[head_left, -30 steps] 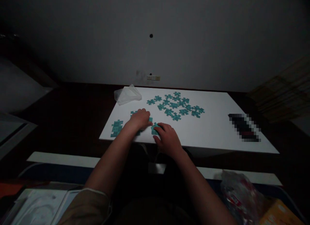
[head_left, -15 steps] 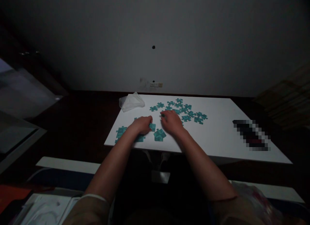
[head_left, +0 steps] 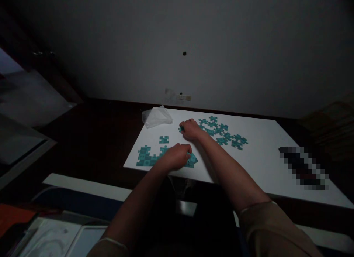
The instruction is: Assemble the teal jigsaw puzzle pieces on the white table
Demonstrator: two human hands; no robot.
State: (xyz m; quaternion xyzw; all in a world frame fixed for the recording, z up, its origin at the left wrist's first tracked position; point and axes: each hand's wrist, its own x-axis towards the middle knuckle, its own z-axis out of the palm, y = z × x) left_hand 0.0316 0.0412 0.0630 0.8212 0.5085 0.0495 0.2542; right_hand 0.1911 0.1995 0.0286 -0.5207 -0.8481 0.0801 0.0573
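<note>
My left hand (head_left: 177,156) is closed low over the near side of the white table (head_left: 260,161), beside a small group of teal jigsaw pieces (head_left: 193,161). A bit of teal shows at its fingertips, partly hidden. Farther up the table, my right hand (head_left: 190,129) has its fingers pinched on a teal jigsaw piece (head_left: 180,129). A joined block of teal pieces (head_left: 143,159) lies near the front left edge, partly covered by my left hand and forearm. Above it sits a single jigsaw piece (head_left: 163,139).
Loose jigsaw pieces (head_left: 221,129) spread to the right of my right hand. A clear plastic bag (head_left: 157,117) lies at the back left corner. A blurred dark object (head_left: 302,168) rests on the table's right part. Behind the table stands a grey wall (head_left: 132,57).
My right hand has moved left and away from me, to a piece at the pile's left side. My left hand has shifted right to the small group. The view has turned slightly left.
</note>
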